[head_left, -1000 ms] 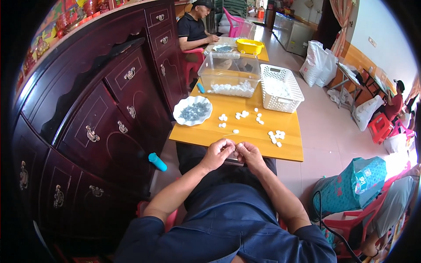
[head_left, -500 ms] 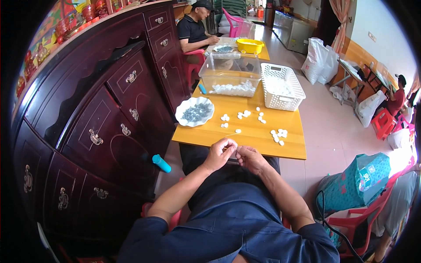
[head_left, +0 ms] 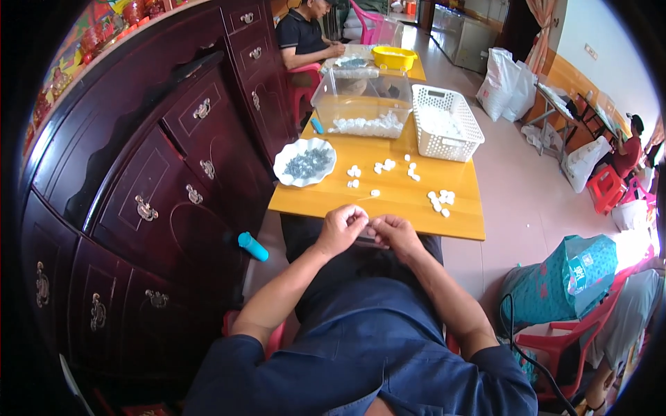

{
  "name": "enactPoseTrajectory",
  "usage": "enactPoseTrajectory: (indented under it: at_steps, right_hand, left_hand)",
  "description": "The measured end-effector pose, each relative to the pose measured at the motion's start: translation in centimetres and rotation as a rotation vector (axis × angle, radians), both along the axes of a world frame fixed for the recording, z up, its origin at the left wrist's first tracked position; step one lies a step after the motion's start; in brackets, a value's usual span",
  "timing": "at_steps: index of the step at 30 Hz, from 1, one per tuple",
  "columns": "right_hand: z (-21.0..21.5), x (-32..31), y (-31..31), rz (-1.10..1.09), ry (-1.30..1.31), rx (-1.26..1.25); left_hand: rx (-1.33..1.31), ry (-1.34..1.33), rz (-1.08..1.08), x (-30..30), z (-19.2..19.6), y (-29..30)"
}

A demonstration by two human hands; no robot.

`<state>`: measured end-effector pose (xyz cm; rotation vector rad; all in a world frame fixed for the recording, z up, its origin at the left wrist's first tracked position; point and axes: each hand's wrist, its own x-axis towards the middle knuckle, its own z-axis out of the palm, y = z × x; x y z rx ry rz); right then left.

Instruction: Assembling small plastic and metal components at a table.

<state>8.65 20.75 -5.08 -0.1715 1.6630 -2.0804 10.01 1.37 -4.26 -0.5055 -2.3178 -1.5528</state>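
Observation:
At the table's near edge my left hand (head_left: 341,230) and my right hand (head_left: 395,234) are held close together over my lap. The fingers of both are pinched, and what they grip is too small to make out. Just beyond them one round white piece (head_left: 374,193) lies on the orange-brown table (head_left: 402,202), with a faint thin strand near it. Several more white pieces lie in loose groups, one cluster (head_left: 440,201) being at the right. To the left stands a white scalloped plate (head_left: 281,168) holding many small grey-blue bits (head_left: 307,163).
Behind the pieces stand a clear plastic box (head_left: 361,104) and a white perforated basket (head_left: 451,150), both containing white pieces. A dark wooden cabinet (head_left: 187,159) lines the left. A turquoise cylinder (head_left: 253,247) is by its foot. Another person (head_left: 305,41) sits at the far end.
The view has tipped slightly, so the table and its contents appear higher in the picture. My hands remain together at the near edge, with fingertips shifting only a little.

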Motion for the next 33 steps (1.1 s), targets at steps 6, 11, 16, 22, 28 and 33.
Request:
enactPoseTrajectory:
  at_steps: [6, 11, 16, 22, 28, 33]
  right_hand:
    - [-0.1, -0.6, 0.0, -0.046, 0.037, 0.006]
    - [0.4, -0.3, -0.2, -0.049, 0.099, 0.053]
    - [0.2, 0.0, -0.2, -0.051, 0.118, 0.064]
    - [0.4, 0.1, -0.2, -0.036, 0.118, 0.066]
    - [0.5, 0.0, -0.3, -0.042, 0.117, 0.055]
    - [0.2, 0.0, -0.2, -0.039, 0.127, 0.054]
  left_hand:
    - [0.14, -0.132, -0.071, -0.7, 0.2, -0.4]
    - [0.092, -0.078, -0.091, -0.8, -0.5, -0.4]
    - [0.088, -0.139, -0.106, -0.2, 0.2, -0.1]
    - [0.088, -0.169, -0.101, 0.0, 0.6, 0.0]
    - [0.033, -0.129, -0.055, -0.6, -0.3, -0.4]
    - [0.056, -0.153, -0.084, -0.3, 0.1, 0.0]
